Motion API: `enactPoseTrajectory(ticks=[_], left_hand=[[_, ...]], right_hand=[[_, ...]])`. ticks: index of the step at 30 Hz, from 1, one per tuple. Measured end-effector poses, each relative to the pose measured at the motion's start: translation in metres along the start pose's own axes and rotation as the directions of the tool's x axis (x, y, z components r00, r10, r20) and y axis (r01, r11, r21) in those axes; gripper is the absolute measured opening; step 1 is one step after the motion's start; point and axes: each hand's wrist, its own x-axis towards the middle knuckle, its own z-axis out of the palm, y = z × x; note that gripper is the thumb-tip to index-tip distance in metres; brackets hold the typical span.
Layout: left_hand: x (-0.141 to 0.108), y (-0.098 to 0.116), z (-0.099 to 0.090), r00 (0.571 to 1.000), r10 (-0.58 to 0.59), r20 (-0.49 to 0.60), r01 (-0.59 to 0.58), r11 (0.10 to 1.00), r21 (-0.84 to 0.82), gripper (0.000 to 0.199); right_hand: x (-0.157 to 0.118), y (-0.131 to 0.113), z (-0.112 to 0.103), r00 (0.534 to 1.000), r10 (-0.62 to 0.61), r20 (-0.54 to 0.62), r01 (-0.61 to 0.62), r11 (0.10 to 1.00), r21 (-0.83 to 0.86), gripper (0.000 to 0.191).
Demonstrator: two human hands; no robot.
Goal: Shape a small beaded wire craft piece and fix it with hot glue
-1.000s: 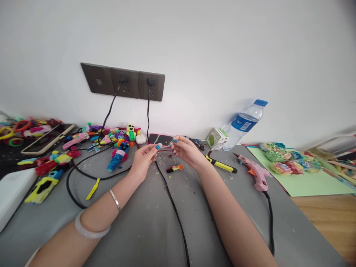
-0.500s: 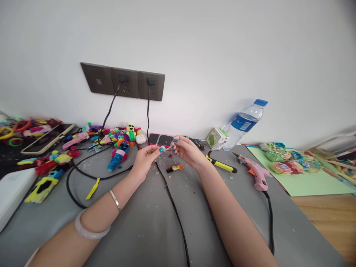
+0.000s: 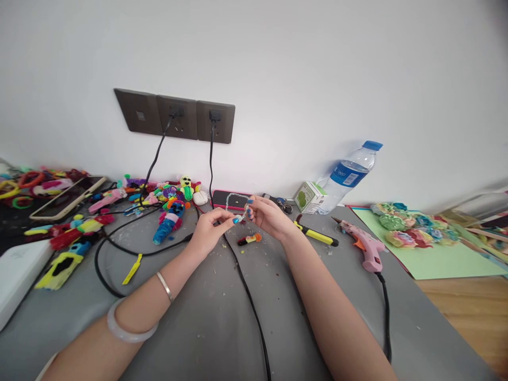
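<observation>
Between my hands is a pale grey-white fuzzy pipe cleaner, bent into a loop that stands up over the dark phone. My left hand pinches its lower part between thumb and forefinger. With fingertips closed, my right hand grips the other side of the loop. Both sets of fingertips are close together, and part of the strand is hidden behind them. Just below my hands, a small black, yellow and orange fuzzy piece lies on the grey table.
A pink glue gun and yellow-handled pliers lie to the right. Behind them stand a water bottle and a small green-white box. Several pipe-cleaner figures lie left. A black cable crosses the table beneath my hands.
The pipe cleaner's loop has opened wider and now shows as a rounded arch. My left fingertips have moved slightly down and to the right; my right hand has barely moved.
</observation>
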Motion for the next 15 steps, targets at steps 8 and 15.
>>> enactPoseTrajectory(ticks=[8,15], left_hand=[[-0.001,0.005,0.000,0.998,-0.055,0.042,0.054,0.998,0.010,0.017],[0.001,0.012,-0.002,0.968,-0.246,0.052,0.251,0.959,-0.130,0.034]], right_hand=[[0.000,0.002,-0.001,1.000,0.018,0.016,-0.018,0.999,-0.032,0.030],[-0.001,0.001,0.000,0.999,-0.010,0.035,0.009,1.000,0.023,0.025]])
